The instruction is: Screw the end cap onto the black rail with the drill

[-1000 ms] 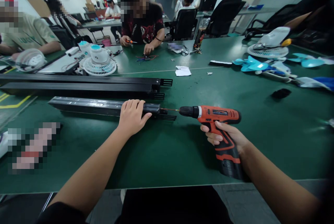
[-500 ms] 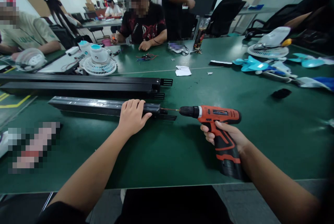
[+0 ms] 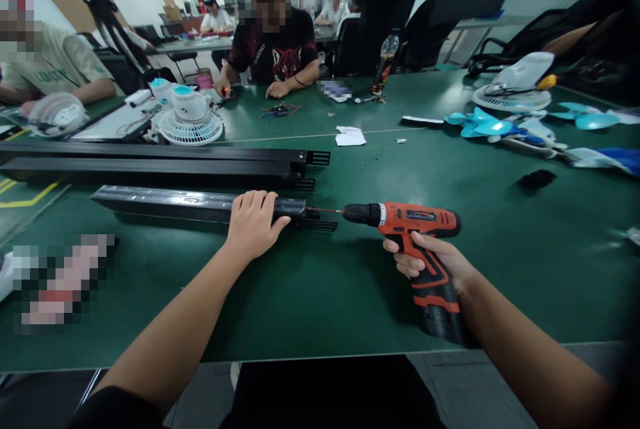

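Note:
Wrapped over the right part of a long black bar (image 3: 165,201) is my left hand (image 3: 254,225), pressing it to the green table. My right hand (image 3: 440,259) grips the handle of an orange and black cordless drill (image 3: 420,219), index finger near the trigger. A long thin bit (image 3: 327,209) runs left from the chuck to the bar's right end. Whether its tip sits in a screw there is too small to tell. A slotted black tab (image 3: 325,225) sticks out below that end.
Behind lie more long black bars (image 3: 150,165). White fan parts (image 3: 190,115) stand at the back left, blue fan blades (image 3: 485,123) at the right. A bottle (image 3: 385,69) and a paper scrap (image 3: 350,136) are farther back. A person (image 3: 273,42) sits opposite.
My hands, the drill and the bar stay nearly in place; fingers of my right hand shift slightly on the handle. In the background, a standing person carrying a dark panel has moved right.

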Tool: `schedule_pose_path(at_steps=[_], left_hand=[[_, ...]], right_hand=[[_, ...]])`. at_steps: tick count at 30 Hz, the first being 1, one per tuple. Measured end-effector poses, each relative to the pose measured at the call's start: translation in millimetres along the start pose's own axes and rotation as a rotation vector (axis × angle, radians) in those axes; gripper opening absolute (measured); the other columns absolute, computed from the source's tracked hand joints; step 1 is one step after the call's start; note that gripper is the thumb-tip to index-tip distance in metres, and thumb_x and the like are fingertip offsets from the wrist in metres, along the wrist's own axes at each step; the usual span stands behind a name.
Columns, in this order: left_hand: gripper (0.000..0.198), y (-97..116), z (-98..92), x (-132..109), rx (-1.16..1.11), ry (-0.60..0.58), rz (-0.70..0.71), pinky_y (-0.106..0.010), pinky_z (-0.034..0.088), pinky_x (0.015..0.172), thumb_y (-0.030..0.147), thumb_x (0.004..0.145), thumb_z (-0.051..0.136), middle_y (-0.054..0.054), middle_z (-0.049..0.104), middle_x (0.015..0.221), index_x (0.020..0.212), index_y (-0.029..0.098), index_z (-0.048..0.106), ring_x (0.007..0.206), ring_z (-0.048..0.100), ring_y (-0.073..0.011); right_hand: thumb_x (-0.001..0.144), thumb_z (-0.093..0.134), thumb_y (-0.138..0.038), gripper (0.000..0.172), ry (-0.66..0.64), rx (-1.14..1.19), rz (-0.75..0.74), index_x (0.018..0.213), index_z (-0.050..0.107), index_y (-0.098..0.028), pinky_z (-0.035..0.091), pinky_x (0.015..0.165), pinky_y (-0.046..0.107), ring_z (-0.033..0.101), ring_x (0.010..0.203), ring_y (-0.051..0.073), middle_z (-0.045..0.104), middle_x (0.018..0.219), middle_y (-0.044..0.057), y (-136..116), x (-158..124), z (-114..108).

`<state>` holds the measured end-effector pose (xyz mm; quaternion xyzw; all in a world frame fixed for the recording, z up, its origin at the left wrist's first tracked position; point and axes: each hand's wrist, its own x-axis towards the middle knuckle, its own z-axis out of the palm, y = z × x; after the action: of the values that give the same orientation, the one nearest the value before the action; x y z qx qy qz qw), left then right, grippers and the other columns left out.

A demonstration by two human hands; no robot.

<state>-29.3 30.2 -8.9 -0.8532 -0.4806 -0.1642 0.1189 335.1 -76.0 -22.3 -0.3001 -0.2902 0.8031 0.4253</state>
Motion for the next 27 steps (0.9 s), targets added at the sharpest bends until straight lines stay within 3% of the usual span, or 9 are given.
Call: schedule_pose_path(at_steps=[6, 13, 19, 27], left_hand=[[0.05, 1, 1.5, 0, -0.016, 0.009, -0.019, -0.051, 0.04, 0.102, 0.054, 0.105, 0.039, -0.017, 0.066, 0.124, 0.13, 0.016, 0.059, 0.118, 0.056, -0.036], [0.052, 2, 1.8, -1, -0.007, 0.011, -0.023, -0.051, 0.04, 0.102, 0.054, 0.105, 0.038, -0.018, 0.066, 0.124, 0.13, 0.014, 0.06, 0.118, 0.056, -0.0367], [0.053, -1, 4.9, -2, -0.043, 0.015, -0.034, -0.053, 0.038, 0.104, 0.056, 0.104, 0.039, -0.018, 0.065, 0.126, 0.133, 0.016, 0.06, 0.12, 0.055, -0.0372], [0.051, 1, 0.1, -2, -0.044, 0.007, -0.038, -0.053, 0.036, 0.107, 0.054, 0.104, 0.04, -0.017, 0.065, 0.126, 0.131, 0.016, 0.06, 0.118, 0.055, -0.0356]], right_hand=[[0.084, 0.083, -0.039, 0.029, 0.019, 0.0, -0.011, 0.097, 0.073, -0.015, 0.054, 0.053, 0.015, 0.043, 0.051, 0.005, 0.06, 0.076, 0.0, 0, 0, 2], [0.083, 0.082, -0.042, 0.036, 0.092, 0.004, 0.054, 0.104, 0.07, -0.016, 0.062, 0.07, 0.022, 0.066, 0.071, 0.012, 0.066, 0.092, 0.005, 3, -2, -10], [0.084, 0.081, -0.041, 0.032, 0.063, -0.011, 0.005, 0.1, 0.069, -0.017, 0.054, 0.051, 0.017, 0.047, 0.052, 0.006, 0.064, 0.089, 0.003, 2, -1, -4], [0.081, 0.083, -0.045, 0.035, 0.035, 0.028, 0.013, 0.095, 0.07, -0.016, 0.051, 0.047, 0.018, 0.027, 0.048, 0.006, 0.057, 0.074, -0.001, 3, 1, -1]])
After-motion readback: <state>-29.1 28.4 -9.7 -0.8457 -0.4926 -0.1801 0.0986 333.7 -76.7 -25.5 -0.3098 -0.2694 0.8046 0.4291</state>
